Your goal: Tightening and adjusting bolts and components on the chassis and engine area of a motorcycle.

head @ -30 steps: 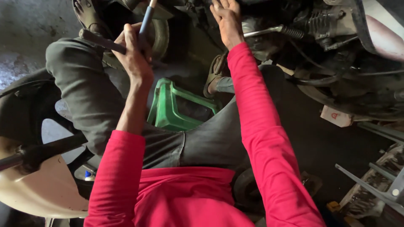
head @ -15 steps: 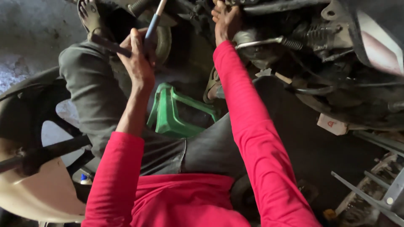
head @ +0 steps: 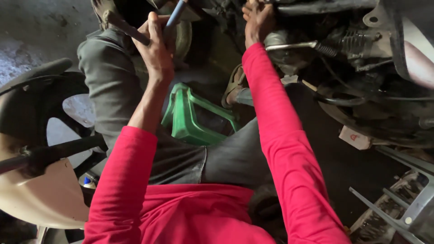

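Two hands raised into a motorbike's underside | left hand (head: pixel 156 45) clenched around blue-handled tool (head: pixel 175 16) for leverage | right hand (head: pixel 258 18) gripping engine part (head: pixel 289 49), steadying it | green stool (head: pixel 192 119) straddled below

**One small tag, one small container**

A white, roughly rectangular tag or sticker (head: pixel 356 137) with a small red mark sits at the right, on the lower edge of the dark machine body (head: pixel 384 113), tilted. Low at the left, beside the cream-coloured panel (head: pixel 40 199), stands a small container (head: pixel 89 182) with a blue top and pale body, mostly hidden. No screens or signs show.
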